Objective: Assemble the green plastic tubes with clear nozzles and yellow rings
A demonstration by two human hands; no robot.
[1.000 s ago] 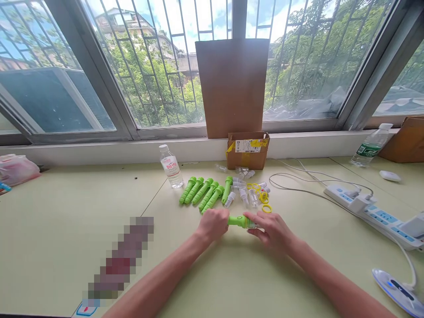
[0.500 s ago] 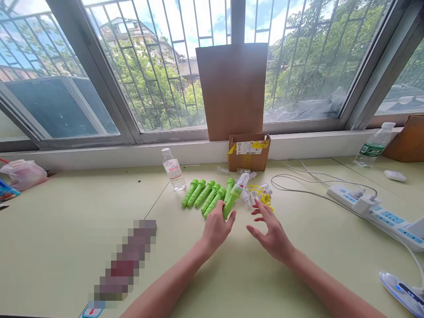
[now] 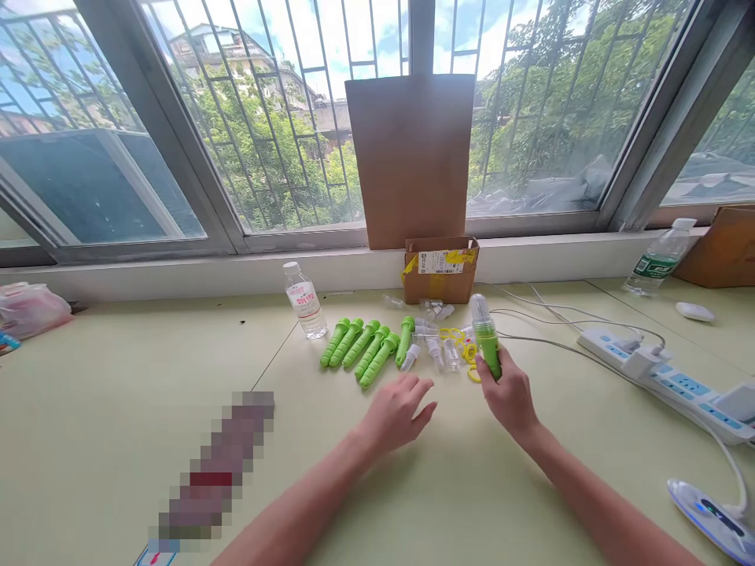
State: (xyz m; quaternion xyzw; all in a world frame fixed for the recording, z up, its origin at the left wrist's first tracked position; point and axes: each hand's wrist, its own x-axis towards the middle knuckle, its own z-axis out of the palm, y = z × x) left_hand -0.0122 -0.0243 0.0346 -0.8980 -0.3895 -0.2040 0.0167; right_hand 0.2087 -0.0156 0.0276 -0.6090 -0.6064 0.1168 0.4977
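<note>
My right hand (image 3: 510, 391) is wrapped round the lower part of a green tube with a clear cap (image 3: 487, 338), held upright above the right side of the table. My left hand (image 3: 403, 409) holds nothing; its fingers are apart over the table, just short of the green tubes. Several ribbed green tubes (image 3: 361, 346) lie side by side in a slanted row. To their right are loose clear plastic caps (image 3: 451, 355) and yellow rings (image 3: 470, 353), the rings partly hidden behind the held tube.
Behind the parts stands a small cardboard box (image 3: 440, 284), with a brown board (image 3: 413, 157) against the window. A water bottle (image 3: 307, 306) is left of the tubes. At the right lie a power strip (image 3: 678, 385) and cables (image 3: 548, 304); a second bottle (image 3: 654, 263) stands behind.
The green tube with the clear cap has passed from my left hand to my right, which has moved right with it. My left hand has let go and come slightly nearer.
</note>
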